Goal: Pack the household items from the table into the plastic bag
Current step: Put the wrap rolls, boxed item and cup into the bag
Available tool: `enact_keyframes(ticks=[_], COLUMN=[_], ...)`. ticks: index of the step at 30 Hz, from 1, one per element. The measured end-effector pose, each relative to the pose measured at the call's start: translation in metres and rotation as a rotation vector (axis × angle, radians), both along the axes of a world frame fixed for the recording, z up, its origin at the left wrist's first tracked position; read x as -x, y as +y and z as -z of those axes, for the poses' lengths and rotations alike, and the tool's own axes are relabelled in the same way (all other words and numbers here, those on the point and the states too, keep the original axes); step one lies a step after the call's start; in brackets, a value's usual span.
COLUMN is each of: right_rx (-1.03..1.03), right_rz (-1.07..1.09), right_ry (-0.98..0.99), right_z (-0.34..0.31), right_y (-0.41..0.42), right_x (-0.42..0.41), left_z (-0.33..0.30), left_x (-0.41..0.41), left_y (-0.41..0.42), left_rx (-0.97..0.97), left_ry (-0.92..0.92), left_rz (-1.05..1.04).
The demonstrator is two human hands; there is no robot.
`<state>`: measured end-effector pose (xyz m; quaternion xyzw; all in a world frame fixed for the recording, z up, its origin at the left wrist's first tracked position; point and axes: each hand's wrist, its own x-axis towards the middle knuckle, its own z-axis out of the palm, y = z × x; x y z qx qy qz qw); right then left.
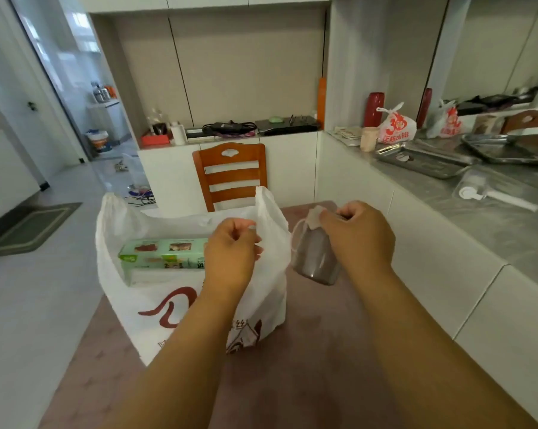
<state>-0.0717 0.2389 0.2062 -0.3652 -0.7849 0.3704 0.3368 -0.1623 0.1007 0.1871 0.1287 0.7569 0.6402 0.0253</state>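
A mauve-covered surface carries a white plastic bag printed with red markings, standing open with its mouth upward. Behind the surface stands an orange wooden chair. Inside the bag lies a long green box, on its side and partly hidden by the bag wall. The left hand pinches the bag's right handle edge between curled fingers, holding the mouth open. The right hand, fingers curled, grips the top of a small translucent drawstring pouch with dark contents, held in the air just beside the bag's right side, above the surface.
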Motion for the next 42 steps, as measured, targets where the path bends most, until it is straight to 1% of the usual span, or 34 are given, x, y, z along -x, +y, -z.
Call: enact_keyframes(ticks=[4, 5, 7, 8, 9, 10, 12, 13, 14, 15, 17, 18, 19, 22, 24, 26, 27, 29, 31, 34, 37, 40, 42], right_rx=[0.007, 0.016, 0.040, 0.042, 0.050, 0.079, 0.202, 0.268, 0.331, 0.389, 0.503, 0.532, 0.527, 0.423, 0.257, 0.030, -0.066, -0.178, -0.246, -0.387, -0.497, -0.465, -0.443], right_rz=[-0.203, -0.250, -0.320, -0.339, -0.356, -0.372, -0.387, -0.385, -0.381, -0.378, -0.382, -0.381, -0.374, -0.366, -0.389, -0.418, -0.414, -0.389, -0.385, -0.362, -0.324, -0.266, -0.365], right_ry=[0.108, 0.134, 0.180, 0.175, 0.150, 0.120, 0.076, 0.058, 0.046, 0.037, 0.043, 0.042, 0.035, -0.001, -0.135, -0.309, -0.357, -0.395, -0.405, -0.479, -0.503, -0.543, -0.661], right_z=[-0.033, -0.036, -0.036, -0.035, -0.032, -0.030, -0.022, -0.017, -0.012, -0.008, -0.002, 0.000, 0.002, 0.013, 0.024, 0.035, 0.040, 0.047, 0.050, 0.048, 0.043, 0.033, 0.027], right_y=[-0.049, -0.060, -0.081, -0.088, -0.093, -0.096, -0.098, -0.098, -0.096, -0.095, -0.092, -0.091, -0.090, -0.089, -0.088, -0.088, -0.087, -0.083, -0.079, -0.076, -0.075, -0.074, -0.077], right_x=[0.009, 0.016, 0.035, 0.047, 0.059, 0.072, 0.097, 0.110, 0.120, 0.130, 0.147, 0.153, 0.159, 0.172, 0.173, 0.170, 0.169, 0.166, 0.162, 0.160, 0.161, 0.165, 0.171], left_z=[-0.033, -0.041, -0.054, -0.060, -0.064, -0.068, -0.069, -0.069, -0.069, -0.069, -0.070, -0.070, -0.069, -0.069, -0.064, -0.058, -0.056, -0.053, -0.052, -0.051, -0.050, -0.048, -0.047], left_x=[0.003, 0.005, 0.013, 0.018, 0.024, 0.030, 0.047, 0.054, 0.061, 0.068, 0.074, 0.079, 0.084, 0.089, 0.093, 0.098, 0.100, 0.103, 0.103, 0.102, 0.104, 0.107, 0.107], left_y=[-0.051, -0.062, -0.081, -0.089, -0.094, -0.100, -0.106, -0.109, -0.110, -0.111, -0.111, -0.111, -0.110, -0.115, -0.119, -0.119, -0.117, -0.113, -0.110, -0.109, -0.112, -0.113, -0.112], left_rx=[-0.080, -0.050, 0.077, 0.144, 0.216, 0.299, 0.471, 0.522, 0.523, 0.445, 0.288, 0.220, 0.182, -0.026, -0.075, -0.119, -0.136, -0.150, -0.152, -0.175, -0.238, -0.264, -0.270], left_ry=[0.225, 0.302, 0.462, 0.507, 0.504, 0.453, 0.253, 0.151, 0.063, -0.010, -0.097, -0.136, -0.141, -0.168, -0.191, -0.183, -0.183, -0.184, -0.194, -0.220, -0.227, -0.228, -0.217], left_rz=[-0.199, -0.280, -0.499, -0.608, -0.701, -0.756, -0.765, -0.718, -0.631, -0.518, -0.324, -0.265, -0.249, -0.255, -0.243, -0.235, -0.235, -0.211, -0.201, -0.226, -0.250, -0.273, -0.262])
